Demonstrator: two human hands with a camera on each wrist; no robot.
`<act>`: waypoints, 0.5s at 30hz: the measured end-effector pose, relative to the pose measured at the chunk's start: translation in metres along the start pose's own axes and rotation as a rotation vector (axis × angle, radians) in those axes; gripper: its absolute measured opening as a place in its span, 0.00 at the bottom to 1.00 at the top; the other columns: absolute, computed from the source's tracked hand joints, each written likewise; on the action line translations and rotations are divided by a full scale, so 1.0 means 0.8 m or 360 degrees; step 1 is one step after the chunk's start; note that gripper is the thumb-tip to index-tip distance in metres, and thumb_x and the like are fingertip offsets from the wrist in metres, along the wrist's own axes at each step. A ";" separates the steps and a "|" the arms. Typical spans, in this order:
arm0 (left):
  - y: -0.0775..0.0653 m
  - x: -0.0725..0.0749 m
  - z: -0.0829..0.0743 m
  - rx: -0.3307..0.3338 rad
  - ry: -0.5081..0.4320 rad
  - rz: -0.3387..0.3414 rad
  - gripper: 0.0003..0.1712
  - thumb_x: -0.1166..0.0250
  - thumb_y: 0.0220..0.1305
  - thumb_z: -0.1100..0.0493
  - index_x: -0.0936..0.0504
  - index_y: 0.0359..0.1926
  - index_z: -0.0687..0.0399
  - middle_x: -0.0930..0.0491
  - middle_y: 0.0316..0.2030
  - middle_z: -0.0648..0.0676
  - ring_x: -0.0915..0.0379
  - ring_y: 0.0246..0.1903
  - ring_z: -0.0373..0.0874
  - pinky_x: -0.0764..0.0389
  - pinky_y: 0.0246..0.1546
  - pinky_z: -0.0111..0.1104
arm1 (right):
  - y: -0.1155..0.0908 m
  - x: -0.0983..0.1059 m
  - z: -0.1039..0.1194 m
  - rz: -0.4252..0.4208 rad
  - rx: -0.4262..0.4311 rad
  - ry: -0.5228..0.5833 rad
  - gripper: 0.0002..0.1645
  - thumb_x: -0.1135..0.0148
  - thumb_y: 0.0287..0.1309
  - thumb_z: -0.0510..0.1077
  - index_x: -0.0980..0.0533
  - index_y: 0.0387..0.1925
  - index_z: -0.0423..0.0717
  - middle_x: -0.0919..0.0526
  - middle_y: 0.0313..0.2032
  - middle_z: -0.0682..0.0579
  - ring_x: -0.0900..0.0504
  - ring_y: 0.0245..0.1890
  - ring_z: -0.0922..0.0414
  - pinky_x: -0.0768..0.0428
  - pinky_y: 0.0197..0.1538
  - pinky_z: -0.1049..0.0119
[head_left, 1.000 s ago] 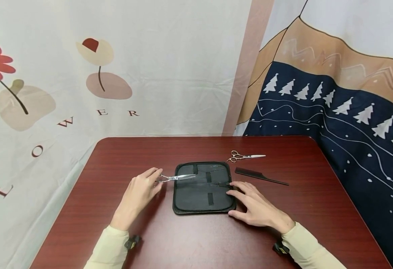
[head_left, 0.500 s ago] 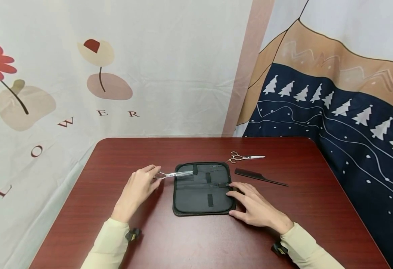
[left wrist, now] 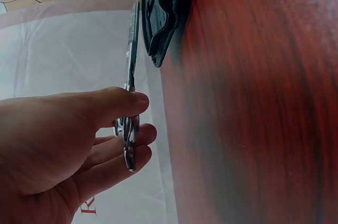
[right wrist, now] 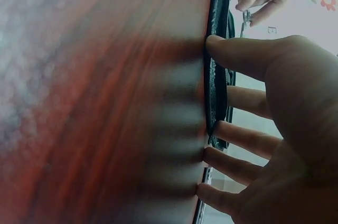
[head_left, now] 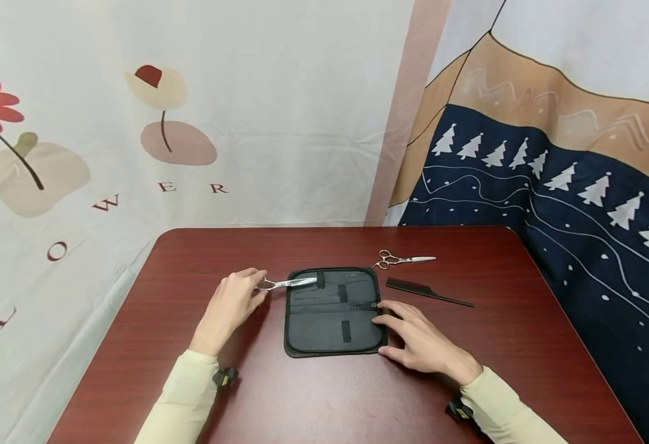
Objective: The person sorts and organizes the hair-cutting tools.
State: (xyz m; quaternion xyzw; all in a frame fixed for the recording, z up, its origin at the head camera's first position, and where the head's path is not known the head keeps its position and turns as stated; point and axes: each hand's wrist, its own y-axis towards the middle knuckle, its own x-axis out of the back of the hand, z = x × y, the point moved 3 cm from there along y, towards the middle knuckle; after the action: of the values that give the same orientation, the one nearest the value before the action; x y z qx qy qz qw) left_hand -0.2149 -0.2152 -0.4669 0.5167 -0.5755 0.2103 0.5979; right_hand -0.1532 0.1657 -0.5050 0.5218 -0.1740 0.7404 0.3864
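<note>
My left hand [head_left: 230, 309] pinches a pair of silver thinning scissors [head_left: 297, 282] by the handle rings, between thumb and fingers. Fine teeth show along the blade of the scissors [left wrist: 132, 34] in the left wrist view. The blades point right over an unfolded black tool case [head_left: 313, 333], and their tip is at the upper left elastic loop [head_left: 321, 279]; whether it has entered the loop I cannot tell. With spread fingers, my right hand [head_left: 427, 339] rests on the case's right edge; its thumb touches the edge of the case [right wrist: 215, 84] in the right wrist view.
A second pair of silver scissors [head_left: 405, 259] lies behind the case to the right. Below it lies a black tail comb [head_left: 430, 291]. The red-brown table [head_left: 324, 401] has its far edge against a printed curtain [head_left: 291, 123].
My left hand has moved the scissors slightly away from me, from the middle of the case's left half up to the upper loop. The right hand has stayed on the case.
</note>
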 end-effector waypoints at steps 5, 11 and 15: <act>0.004 -0.002 0.002 0.0044 0.0021 0.0068 0.22 0.25 0.53 0.66 0.12 0.51 0.66 0.12 0.40 0.59 0.16 0.31 0.54 0.14 0.30 0.49 | 0.002 0.002 0.000 0.0011 -0.0016 0.0013 0.31 0.26 0.58 0.55 0.19 0.60 0.48 0.30 0.69 0.42 0.36 0.69 0.48 0.34 0.68 0.41; 0.006 -0.003 0.001 0.0032 0.0027 0.0095 0.19 0.25 0.52 0.67 0.11 0.47 0.64 0.13 0.35 0.58 0.16 0.29 0.53 0.14 0.28 0.48 | 0.002 0.002 0.002 0.0005 -0.0008 0.0003 0.31 0.26 0.58 0.55 0.19 0.60 0.48 0.30 0.69 0.42 0.34 0.68 0.48 0.33 0.67 0.42; 0.008 -0.004 0.001 0.0025 0.0021 0.0103 0.15 0.26 0.52 0.68 0.11 0.44 0.63 0.13 0.32 0.56 0.17 0.28 0.52 0.15 0.27 0.47 | 0.003 0.001 0.002 -0.0008 0.0001 -0.0014 0.31 0.26 0.57 0.56 0.18 0.60 0.48 0.30 0.68 0.42 0.34 0.68 0.49 0.33 0.67 0.43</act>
State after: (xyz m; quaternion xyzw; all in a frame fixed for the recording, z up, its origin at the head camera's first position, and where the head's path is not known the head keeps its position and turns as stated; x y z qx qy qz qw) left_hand -0.2218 -0.2123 -0.4678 0.5010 -0.5863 0.2375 0.5906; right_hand -0.1541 0.1638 -0.5034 0.5256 -0.1743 0.7371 0.3874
